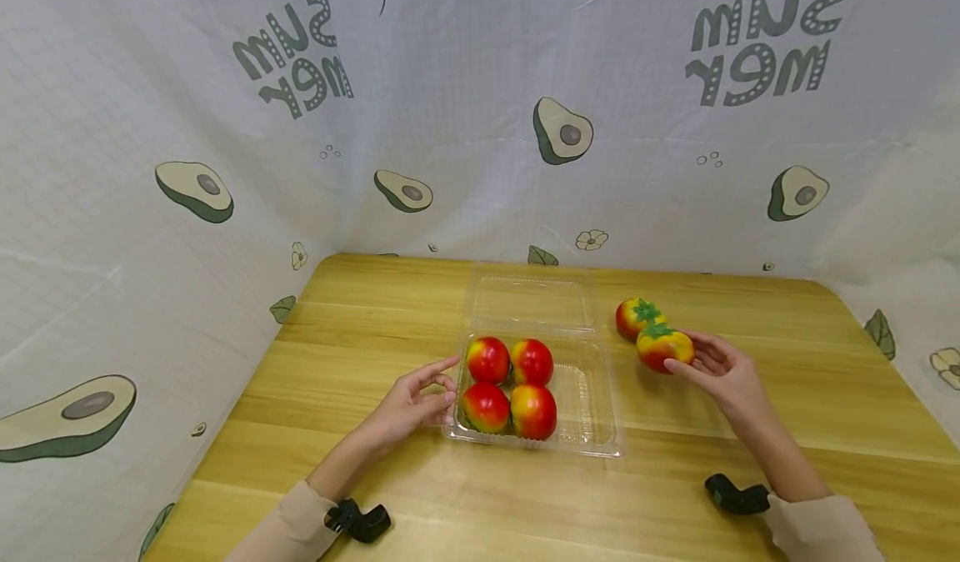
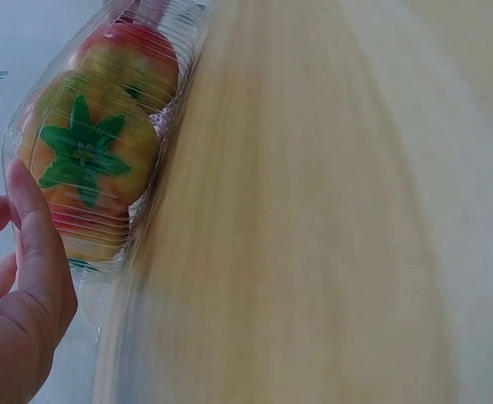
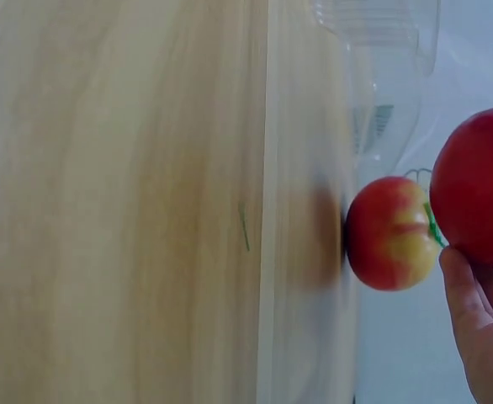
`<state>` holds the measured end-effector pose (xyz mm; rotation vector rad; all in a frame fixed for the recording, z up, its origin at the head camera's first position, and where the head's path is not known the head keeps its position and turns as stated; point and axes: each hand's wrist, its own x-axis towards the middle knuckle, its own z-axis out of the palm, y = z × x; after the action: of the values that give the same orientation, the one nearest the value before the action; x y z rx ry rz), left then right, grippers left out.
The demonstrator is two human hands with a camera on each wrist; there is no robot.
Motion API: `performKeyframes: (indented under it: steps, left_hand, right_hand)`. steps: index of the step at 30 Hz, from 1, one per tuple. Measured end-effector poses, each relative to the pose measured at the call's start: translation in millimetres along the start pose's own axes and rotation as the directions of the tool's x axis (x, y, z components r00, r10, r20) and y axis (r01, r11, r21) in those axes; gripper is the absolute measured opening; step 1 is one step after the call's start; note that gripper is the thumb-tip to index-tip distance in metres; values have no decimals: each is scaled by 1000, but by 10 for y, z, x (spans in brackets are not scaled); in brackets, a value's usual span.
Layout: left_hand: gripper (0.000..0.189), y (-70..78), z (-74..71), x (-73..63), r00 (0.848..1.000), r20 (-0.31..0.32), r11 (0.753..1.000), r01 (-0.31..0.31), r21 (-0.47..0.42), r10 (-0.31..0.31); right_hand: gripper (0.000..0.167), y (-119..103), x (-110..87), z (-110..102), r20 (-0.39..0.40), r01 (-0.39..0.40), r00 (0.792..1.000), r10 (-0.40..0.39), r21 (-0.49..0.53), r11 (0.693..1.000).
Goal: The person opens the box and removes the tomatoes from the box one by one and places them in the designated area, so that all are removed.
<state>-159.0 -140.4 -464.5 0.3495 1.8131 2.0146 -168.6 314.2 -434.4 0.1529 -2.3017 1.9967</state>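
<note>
A clear plastic clamshell box (image 1: pixel 588 408) lies open on the table, with red-and-yellow tomatoes (image 1: pixel 533 412) in two rows in its left part. My left hand (image 1: pixel 416 403) is at the box's left side, fingers loosely bent. In the left wrist view a fingertip (image 2: pixel 26 181) rests against the clear wall, beside a tomato (image 2: pixel 87 156) with a green star-shaped calyx. My right hand (image 1: pixel 723 374) holds another tomato (image 1: pixel 664 350) between thumb and fingers, right of the box. Just behind it sits a further tomato (image 1: pixel 632 318) on the table, partly covered by the held one.
The box's clear lid (image 1: pixel 534 302) is folded back, away from me. The wooden table (image 1: pixel 360 320) meets a white curtain (image 1: pixel 465 70) printed with avocados at its back and sides. Black wrist mounts (image 1: pixel 738 495) sit at both sleeves.
</note>
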Motion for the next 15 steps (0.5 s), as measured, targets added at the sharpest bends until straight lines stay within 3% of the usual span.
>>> performKeyframes:
  steps: [15]
  left_hand:
    - [59,0,-6,-10,1000,17,1000,-12,8,12]
  right_hand:
    - [39,48,18,-158,-46,-13,999,17,85,996]
